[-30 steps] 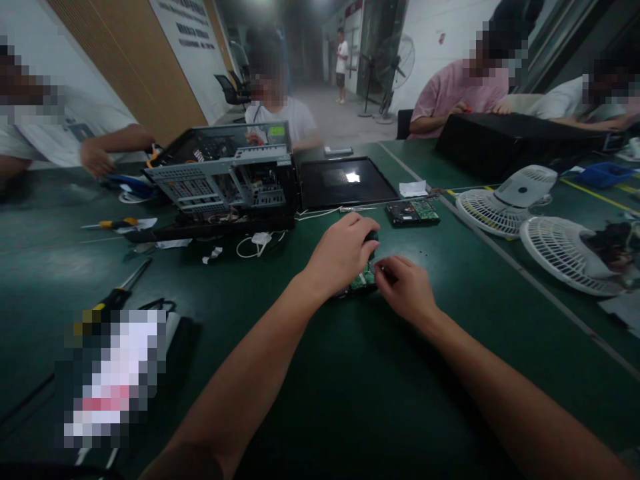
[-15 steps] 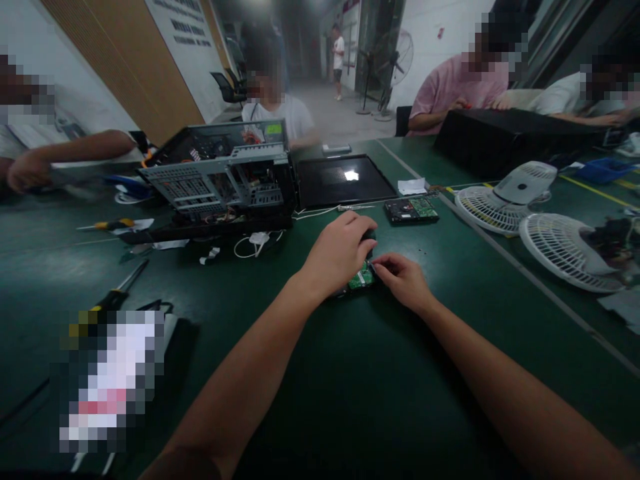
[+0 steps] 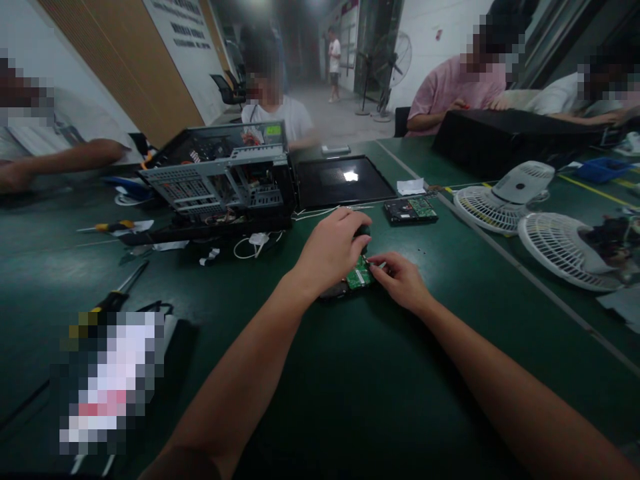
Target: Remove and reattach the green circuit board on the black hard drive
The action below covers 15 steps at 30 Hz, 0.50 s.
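Note:
My left hand point(image 3: 336, 250) is closed around the dark handle of a screwdriver point(image 3: 363, 231), whose short shaft points down. Beneath it lies a hard drive point(image 3: 361, 277), green circuit board up, partly covered by my left hand. My right hand point(image 3: 400, 280) comes in from the right, thumb and forefinger pinched at the board's edge beside the screwdriver tip. What those fingertips hold is too small to make out. A second hard drive point(image 3: 411, 211) lies farther back on the green table point(image 3: 350, 387).
An opened computer case point(image 3: 220, 180) stands back left, beside a black panel point(image 3: 345, 180). White fan parts point(image 3: 555, 247) lie at right. Screwdrivers point(image 3: 113, 297) and a blurred-out device point(image 3: 115, 380) are at left. People sit around the table; a black case point(image 3: 510, 140) stands back right.
My left hand has shifted slightly left with the screwdriver, showing more of the drive and the shaft. The right fingertips have moved a little left. At far left, another person's arm has shifted.

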Available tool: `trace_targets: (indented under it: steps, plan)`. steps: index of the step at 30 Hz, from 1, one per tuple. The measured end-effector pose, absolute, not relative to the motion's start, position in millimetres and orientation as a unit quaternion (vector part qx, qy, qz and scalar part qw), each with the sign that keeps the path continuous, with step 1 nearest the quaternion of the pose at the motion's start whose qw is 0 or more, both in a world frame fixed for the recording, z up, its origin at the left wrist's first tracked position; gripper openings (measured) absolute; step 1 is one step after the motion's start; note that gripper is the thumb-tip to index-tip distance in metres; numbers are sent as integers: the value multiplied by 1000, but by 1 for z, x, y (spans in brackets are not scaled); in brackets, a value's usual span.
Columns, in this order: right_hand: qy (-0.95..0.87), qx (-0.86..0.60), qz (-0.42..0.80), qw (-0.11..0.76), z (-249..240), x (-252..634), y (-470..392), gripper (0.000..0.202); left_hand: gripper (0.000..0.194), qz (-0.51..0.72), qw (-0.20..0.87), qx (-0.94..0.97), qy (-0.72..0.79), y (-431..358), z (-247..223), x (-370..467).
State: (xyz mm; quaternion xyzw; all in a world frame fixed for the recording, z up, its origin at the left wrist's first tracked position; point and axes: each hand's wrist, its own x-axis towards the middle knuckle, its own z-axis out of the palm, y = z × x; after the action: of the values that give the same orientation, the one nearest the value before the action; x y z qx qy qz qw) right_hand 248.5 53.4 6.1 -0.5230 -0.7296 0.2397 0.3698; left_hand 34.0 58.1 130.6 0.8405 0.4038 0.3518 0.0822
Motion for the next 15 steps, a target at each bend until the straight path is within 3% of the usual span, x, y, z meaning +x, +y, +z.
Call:
trace_targets:
  steps: [9, 11, 15]
  plan:
    - [-732, -516, 284, 342, 6, 254, 60, 45, 19, 370, 54, 824, 425, 66, 135, 12]
    - [-750, -495, 302, 318, 11, 261, 65, 64, 18, 377, 45, 817, 434, 66, 138, 8]
    - [-832, -417, 314, 188, 25, 267, 84, 123, 17, 393, 32, 810, 434, 64, 143, 5]
